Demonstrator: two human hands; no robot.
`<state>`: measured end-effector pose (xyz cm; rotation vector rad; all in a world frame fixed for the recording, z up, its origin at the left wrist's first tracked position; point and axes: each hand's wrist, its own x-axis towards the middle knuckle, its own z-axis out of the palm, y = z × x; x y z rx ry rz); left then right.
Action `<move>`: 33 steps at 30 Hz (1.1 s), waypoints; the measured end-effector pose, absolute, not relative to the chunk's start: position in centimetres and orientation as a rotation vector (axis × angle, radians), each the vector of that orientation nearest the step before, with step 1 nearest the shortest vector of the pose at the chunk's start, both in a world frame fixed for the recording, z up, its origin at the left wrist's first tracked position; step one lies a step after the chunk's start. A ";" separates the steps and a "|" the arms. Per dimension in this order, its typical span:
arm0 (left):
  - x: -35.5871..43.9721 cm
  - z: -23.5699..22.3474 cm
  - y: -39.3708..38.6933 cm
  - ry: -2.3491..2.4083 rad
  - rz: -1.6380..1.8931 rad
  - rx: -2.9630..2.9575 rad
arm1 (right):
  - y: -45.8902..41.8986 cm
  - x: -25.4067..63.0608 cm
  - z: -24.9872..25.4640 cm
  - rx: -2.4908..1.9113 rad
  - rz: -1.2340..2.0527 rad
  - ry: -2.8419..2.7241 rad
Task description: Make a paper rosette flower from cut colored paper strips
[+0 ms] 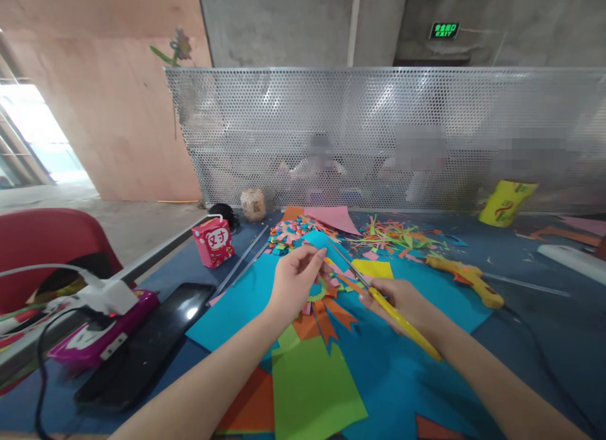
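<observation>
My left hand [297, 277] is closed in a pinch over the middle of the table, on what looks like a small paper strip mostly hidden by the fingers. Yellow-handled scissors [395, 315] are in my right hand [401, 298], their metal blades pointing up and left past the left fingertips. Beneath the hands lie orange paper pieces with notched ends [326, 320] and a small green ring-like paper piece [318, 293], partly hidden. A green paper sheet [315, 389] lies nearer to me, over blue paper [388, 377].
Colourful paper scraps [303, 228] and shredded strips [392, 235] are heaped behind the hands. A yellow glue gun [466, 279] lies at right. To the left are a pink drink box [214, 243], a black phone [146, 345] and a purple power strip [106, 332]. A perforated metal screen [369, 112] stands behind.
</observation>
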<state>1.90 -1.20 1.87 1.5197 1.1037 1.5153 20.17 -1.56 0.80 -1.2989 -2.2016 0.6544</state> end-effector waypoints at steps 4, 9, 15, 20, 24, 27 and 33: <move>1.8 2.0 -1.3 1.111 1.510 1.532 | -1.5 20.2 0.8 -1.304 0.676 -2.205; 1.8 1.9 -1.3 1.089 1.504 1.533 | -1.3 20.3 0.3 -1.276 0.629 -2.203; 2.1 1.6 -1.5 1.096 1.441 1.607 | -0.7 20.4 -0.2 -1.170 0.662 -2.155; 2.2 1.7 -1.7 1.090 1.445 1.600 | -0.7 20.5 -0.2 -1.178 0.670 -2.169; 2.0 1.8 -1.6 1.109 1.483 1.602 | -0.6 20.5 -0.3 -1.167 0.677 -2.180; 1.9 1.9 -1.6 1.112 1.513 1.587 | -0.7 20.5 -0.3 -1.163 0.670 -2.193; 2.0 1.8 -1.7 1.113 1.481 1.607 | -1.1 20.3 0.2 -1.184 0.662 -2.169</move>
